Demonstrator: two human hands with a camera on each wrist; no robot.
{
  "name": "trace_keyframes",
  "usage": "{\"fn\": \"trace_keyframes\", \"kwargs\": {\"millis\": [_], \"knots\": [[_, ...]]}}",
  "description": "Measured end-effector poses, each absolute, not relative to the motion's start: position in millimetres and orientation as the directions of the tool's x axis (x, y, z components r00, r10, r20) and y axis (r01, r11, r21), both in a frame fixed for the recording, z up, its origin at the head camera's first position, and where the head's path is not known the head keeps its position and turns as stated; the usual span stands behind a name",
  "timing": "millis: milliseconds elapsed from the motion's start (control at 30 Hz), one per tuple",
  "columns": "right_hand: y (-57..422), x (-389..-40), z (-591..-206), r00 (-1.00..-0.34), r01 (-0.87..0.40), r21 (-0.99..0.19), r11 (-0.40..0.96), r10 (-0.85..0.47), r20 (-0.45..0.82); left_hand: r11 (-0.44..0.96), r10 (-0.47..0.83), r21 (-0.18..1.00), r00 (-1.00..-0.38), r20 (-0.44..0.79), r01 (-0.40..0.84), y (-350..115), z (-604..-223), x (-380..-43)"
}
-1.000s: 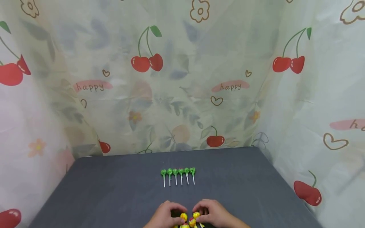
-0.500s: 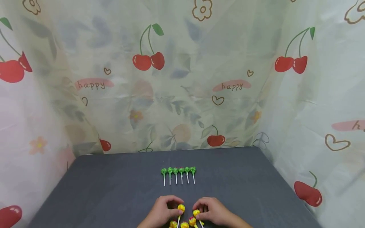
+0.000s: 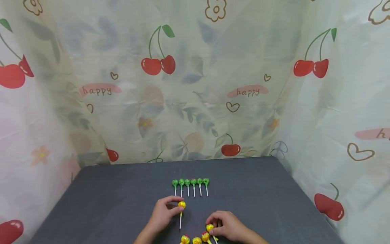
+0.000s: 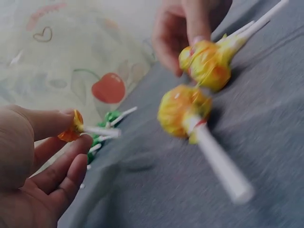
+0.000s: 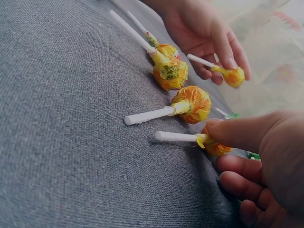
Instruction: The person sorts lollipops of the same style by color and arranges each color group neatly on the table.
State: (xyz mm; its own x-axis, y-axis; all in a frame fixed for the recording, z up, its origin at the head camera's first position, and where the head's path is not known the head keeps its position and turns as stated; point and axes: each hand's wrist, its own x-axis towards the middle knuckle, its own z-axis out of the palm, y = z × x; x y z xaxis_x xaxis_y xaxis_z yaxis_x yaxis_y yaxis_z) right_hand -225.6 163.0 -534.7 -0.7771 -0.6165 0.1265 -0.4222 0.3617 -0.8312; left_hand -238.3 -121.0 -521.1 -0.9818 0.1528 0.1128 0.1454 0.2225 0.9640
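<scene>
**Pinch light, move one side at a time**

Patterned curtain (image 3: pixel 195 118) round the back and sides, grey desk (image 3: pixel 122 193) in front. Left hand (image 3: pixel 162 213) reaches farther out, just short of the green lollipops (image 3: pixel 187 183); thumb and index nearly together on a yellow lollipop (image 3: pixel 181 204) by its head, remaining fingers loosely bent, off it. Wrist looks relaxed, stick points back at the person. Right hand (image 3: pixel 226 223) sits nearer and to the right, thumb and fingertips nipping another yellow lollipop (image 3: pixel 209 227) by its head, other fingers curled behind. Can't tell if that one bears on the desk.

Doing it well, my read: keep the left pinch on the wrapped head, lower it level, let go only once head and stick both touch down, since round heads could roll. Hold the right steady meanwhile. Left index tip is close to the green sticks; contact unclear, so mind it. Three loose yellow lollipops (image 3: pixel 205 236) lie by the right hand.
</scene>
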Motion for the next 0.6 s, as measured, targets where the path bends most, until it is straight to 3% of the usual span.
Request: {"fn": "trace_keyframes", "kwargs": {"millis": [267, 600], "knots": [[164, -226, -534, -0.774, -0.434, -0.819, 0.376, -0.621, 0.125, 0.281, 0.068, 0.941, -0.982, 0.177, 0.189, -133, -527, -248], [164, -226, -531, -0.768, -0.434, -0.819, 0.376, -0.63, 0.117, 0.386, 0.068, 0.884, -0.964, 0.259, 0.265, -139, -540, -258]]}}
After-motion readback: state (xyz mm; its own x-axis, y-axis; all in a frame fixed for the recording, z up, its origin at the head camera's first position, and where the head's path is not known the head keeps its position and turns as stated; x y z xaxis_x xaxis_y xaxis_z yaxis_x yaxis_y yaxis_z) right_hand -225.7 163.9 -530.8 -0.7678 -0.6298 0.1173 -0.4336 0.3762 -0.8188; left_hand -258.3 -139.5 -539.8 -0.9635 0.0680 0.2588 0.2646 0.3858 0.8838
